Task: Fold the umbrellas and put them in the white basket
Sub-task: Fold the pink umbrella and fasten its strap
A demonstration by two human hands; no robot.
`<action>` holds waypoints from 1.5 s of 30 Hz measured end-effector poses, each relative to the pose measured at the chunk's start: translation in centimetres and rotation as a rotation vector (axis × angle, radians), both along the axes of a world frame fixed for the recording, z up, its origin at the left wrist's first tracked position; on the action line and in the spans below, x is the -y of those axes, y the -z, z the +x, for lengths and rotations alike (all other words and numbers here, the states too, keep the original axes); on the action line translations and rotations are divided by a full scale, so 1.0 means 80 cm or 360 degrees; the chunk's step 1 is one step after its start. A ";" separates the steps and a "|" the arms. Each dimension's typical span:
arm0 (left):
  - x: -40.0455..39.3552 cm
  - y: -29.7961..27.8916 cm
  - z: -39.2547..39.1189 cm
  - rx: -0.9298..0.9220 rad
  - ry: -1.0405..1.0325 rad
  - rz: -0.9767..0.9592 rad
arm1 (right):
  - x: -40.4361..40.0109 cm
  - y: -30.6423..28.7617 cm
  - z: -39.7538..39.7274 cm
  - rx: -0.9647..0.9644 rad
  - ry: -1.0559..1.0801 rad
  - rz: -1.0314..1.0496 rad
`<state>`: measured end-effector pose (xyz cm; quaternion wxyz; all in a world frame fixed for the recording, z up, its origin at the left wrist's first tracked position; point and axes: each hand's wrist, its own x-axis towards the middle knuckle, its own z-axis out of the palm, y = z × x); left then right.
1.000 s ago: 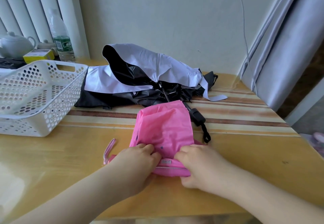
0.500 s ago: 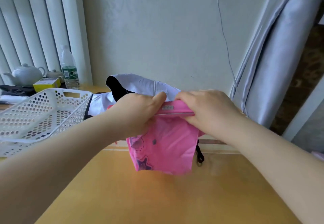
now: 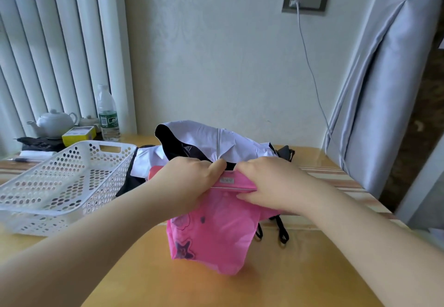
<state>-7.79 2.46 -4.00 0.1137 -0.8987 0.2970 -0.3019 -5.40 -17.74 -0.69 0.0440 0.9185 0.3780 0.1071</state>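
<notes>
A pink umbrella [image 3: 211,237] with star prints hangs above the yellow table [image 3: 300,270], its canopy drooping toward the tabletop. My left hand [image 3: 189,179] grips its upper end from the left. My right hand [image 3: 266,181] grips the same end from the right, fingers curled over the strap band. Behind them lies a white and black umbrella [image 3: 204,141], collapsed and unfolded, its black wrist strap [image 3: 282,233] hanging toward me. The white perforated basket [image 3: 60,181] stands at the left with nothing visible inside.
At the back left stand a teapot [image 3: 54,124], a yellow box [image 3: 78,135] and a water bottle [image 3: 108,114]. A grey curtain [image 3: 384,90] hangs at the right, beyond the table's edge. A charger cable [image 3: 312,73] runs down the wall from a socket.
Both hands have lifted the pink umbrella off the table, so its canopy now hangs down. The view has tilted upward. Between half a second ago and now little has moved.
</notes>
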 end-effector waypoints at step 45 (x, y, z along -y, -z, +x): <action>-0.036 0.015 -0.036 0.0140 0.0096 0.0046 | 0.021 -0.003 -0.015 -0.0785 0.0171 0.0125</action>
